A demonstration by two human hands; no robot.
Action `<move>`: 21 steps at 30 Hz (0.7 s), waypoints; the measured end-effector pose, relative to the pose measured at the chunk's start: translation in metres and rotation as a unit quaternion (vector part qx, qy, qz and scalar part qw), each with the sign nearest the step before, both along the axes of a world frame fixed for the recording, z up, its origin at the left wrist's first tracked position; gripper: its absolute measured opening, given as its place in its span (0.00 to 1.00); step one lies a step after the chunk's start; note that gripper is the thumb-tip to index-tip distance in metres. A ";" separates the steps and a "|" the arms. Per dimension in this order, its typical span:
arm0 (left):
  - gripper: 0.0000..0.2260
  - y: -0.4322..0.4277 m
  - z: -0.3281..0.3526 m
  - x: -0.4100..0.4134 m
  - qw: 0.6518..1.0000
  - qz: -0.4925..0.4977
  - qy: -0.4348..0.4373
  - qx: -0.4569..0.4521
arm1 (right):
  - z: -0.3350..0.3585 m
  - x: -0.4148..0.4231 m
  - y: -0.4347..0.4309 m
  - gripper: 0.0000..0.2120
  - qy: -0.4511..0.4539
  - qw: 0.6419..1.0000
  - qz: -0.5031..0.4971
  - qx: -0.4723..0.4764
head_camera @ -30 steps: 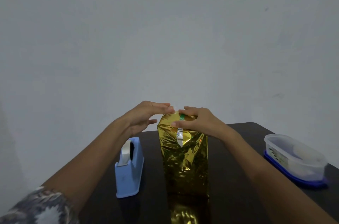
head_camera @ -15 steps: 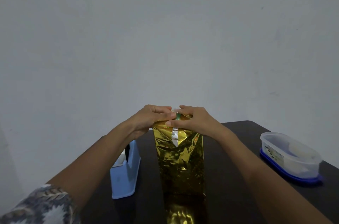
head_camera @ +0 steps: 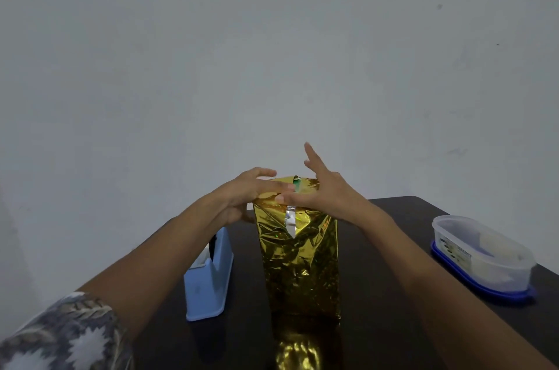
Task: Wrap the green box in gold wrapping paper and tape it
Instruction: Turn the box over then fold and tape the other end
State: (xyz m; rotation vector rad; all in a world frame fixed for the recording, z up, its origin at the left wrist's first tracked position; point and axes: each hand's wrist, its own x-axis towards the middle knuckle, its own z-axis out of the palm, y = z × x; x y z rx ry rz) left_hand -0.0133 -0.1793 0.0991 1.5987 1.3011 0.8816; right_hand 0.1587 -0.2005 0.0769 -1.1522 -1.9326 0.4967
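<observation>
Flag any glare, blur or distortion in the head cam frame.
Head view: dim, flat light, no hard shadows; specular glare on the crinkled gold wrapping paper and its tape strip; paper mirrored in the glossy dark table; left hand fingertips motion-smeared, right hand sharper; wide-angle stretch on forearms at frame bottom.

Wrapped box [head_camera: 299, 263] upright at the middle of the table [head_camera: 248, 339]; tape dispenser [head_camera: 208, 282] just left; container [head_camera: 481, 254] near the right edge.

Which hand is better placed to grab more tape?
Probably the left hand: the blue tape dispenser stands just below it, while the right hand presses the gold paper at the top.
</observation>
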 end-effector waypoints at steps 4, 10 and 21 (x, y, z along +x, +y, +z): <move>0.27 0.001 0.007 0.012 0.998 0.036 0.042 -0.043 | 0.001 0.000 0.002 0.53 -0.001 1.000 0.015 -0.002; 0.31 0.003 0.015 0.033 0.982 0.088 0.165 0.020 | 0.003 -0.001 0.001 0.56 0.016 1.000 0.025 0.002; 0.51 -0.016 -0.021 -0.023 0.984 -0.122 0.033 0.127 | -0.068 0.022 -0.003 0.64 0.223 0.962 0.108 -0.111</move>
